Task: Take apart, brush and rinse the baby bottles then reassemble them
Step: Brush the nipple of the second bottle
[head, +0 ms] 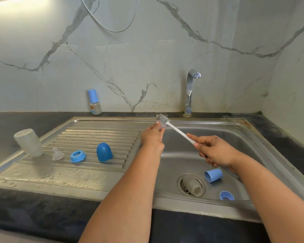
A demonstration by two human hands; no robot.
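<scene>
A small clear teat (161, 126) was pinched in the left hand (152, 137) over the sink (244, 137); the brush (172, 127) was gripped by the right hand (212, 151). Wet teat could slip toward the drain, judged from the light fingertip grip.

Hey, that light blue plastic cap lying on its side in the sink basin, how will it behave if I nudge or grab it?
The light blue plastic cap lies on its round side on the sloping steel sink basin, so a nudge would probably roll it. It looks hollow and thin-walled, likely light. It may be slippery if wet.
</scene>
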